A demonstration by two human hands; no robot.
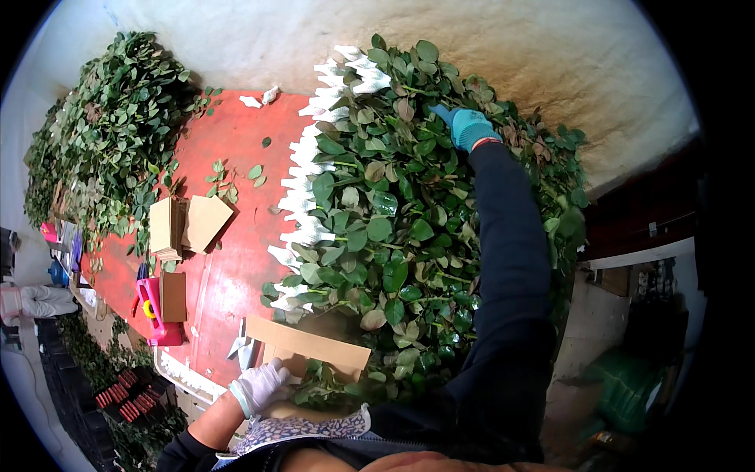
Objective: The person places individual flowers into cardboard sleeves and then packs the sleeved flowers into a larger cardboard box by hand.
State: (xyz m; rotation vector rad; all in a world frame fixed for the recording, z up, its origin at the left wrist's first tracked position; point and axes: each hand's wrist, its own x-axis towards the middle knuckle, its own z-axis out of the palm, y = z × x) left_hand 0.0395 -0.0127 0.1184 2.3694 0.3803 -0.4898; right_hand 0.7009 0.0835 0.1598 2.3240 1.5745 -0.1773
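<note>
Stems with dark green leaves (393, 228) lie heaped across the right of the red surface (228, 267), white-sleeved heads pointing left. Step in hand, as I judge it: picking the next stem out of the pile while a bundle is held in cardboard. Right hand (470, 126), in a blue glove, is stretched to the far edge of the heap, arm fully extended in a dark sleeve; fingers are buried in the leaves, so I cannot tell whether they grip. Left hand (259, 385), in a white glove, rests near the body, fingers curled on the brown cardboard sheet (311, 346) wrapping a few leafy stems. Next move likely calls for a clean pull without snagging neighbouring stems.
</note>
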